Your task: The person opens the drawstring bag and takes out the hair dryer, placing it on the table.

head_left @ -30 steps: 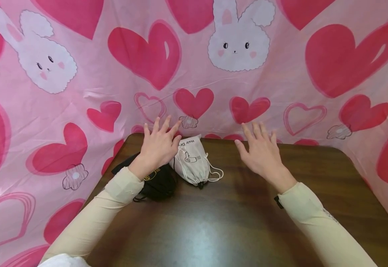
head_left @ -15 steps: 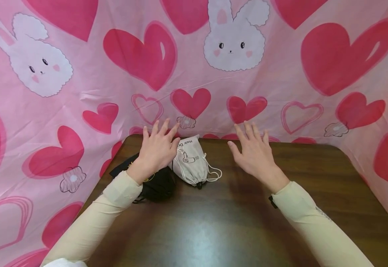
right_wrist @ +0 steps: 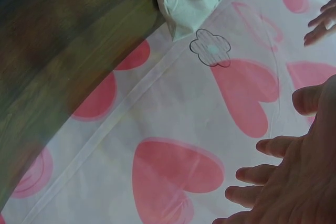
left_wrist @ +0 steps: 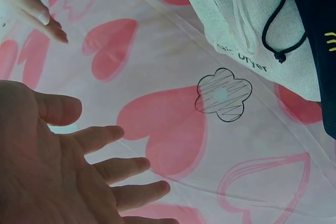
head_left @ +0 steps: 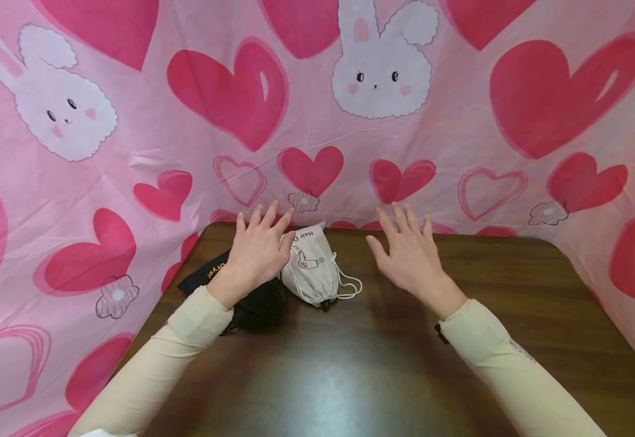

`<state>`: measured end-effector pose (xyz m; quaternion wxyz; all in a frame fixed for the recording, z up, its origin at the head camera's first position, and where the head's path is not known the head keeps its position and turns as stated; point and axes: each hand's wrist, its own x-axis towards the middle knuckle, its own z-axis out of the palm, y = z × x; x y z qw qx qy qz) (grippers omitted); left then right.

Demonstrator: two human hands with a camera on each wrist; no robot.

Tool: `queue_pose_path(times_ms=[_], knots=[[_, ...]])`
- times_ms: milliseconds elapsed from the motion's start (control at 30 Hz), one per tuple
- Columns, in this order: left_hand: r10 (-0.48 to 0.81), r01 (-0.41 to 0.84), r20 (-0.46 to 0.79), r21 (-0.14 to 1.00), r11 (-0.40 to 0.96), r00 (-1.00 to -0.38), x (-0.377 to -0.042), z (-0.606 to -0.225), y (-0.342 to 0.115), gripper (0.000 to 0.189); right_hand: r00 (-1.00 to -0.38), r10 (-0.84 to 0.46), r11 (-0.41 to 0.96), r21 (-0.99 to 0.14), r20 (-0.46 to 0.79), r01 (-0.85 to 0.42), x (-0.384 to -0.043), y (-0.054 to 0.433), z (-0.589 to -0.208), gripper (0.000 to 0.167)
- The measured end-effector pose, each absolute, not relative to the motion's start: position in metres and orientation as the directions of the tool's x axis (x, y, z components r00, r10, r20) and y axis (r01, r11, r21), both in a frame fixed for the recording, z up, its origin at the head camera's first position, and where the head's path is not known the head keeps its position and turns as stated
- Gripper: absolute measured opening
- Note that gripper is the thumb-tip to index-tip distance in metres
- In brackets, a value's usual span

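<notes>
Fingers spread and nothing in it, my left hand (head_left: 257,255) is held over the two bags at the table's left in the head view. The white drawstring bag (head_left: 313,273), printed with a hair dryer, lies just right of that hand, its cords trailing to the right. Partly hidden under the left hand and wrist is a black drawstring bag (head_left: 262,306) with yellow print. My right hand (head_left: 412,261), also spread and holding nothing, is raised right of the white bag. In the left wrist view the white bag (left_wrist: 252,19) and black bag (left_wrist: 320,24) show beyond the fingers.
A dark wooden table (head_left: 317,376) with rounded far corners carries both bags. Pink cloth (head_left: 443,133) with hearts and rabbits hangs behind the table and along its left and right sides.
My right hand has shifted left, nearer the white bag. The left hand has barely moved over the bags. Both bags lie where they were; the head view has turned slightly.
</notes>
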<state>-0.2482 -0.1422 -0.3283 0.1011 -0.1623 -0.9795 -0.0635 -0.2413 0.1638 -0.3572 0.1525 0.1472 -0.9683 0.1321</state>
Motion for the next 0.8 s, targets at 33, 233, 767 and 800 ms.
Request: queue_pose_path(times_ms=[33, 233, 767, 800], knots=[[0.304, 0.33, 0.218, 0.094, 0.939, -0.928, -0.248, -0.328, -0.142, 0.059, -0.91, -0.245, 0.921, -0.212, 0.335, -0.327, -0.241, 0.163, -0.357, 0.072], [0.289, 0.325, 0.254, 0.112, 0.939, -0.923, -0.242, -0.328, -0.143, 0.057, -0.909, -0.251, 0.916, -0.223, 0.332, -0.334, -0.241, 0.157, -0.358, 0.073], [0.268, 0.34, 0.33, 0.182, 0.923, -0.905, -0.233, -0.332, -0.146, 0.052, -0.904, -0.271, 0.91, -0.218, 0.33, -0.352, -0.243, 0.143, -0.365, 0.071], [0.267, 0.339, 0.33, 0.184, 0.923, -0.905, -0.233, -0.333, -0.147, 0.052, -0.905, -0.272, 0.91, -0.219, 0.327, -0.352, -0.243, 0.143, -0.365, 0.071]])
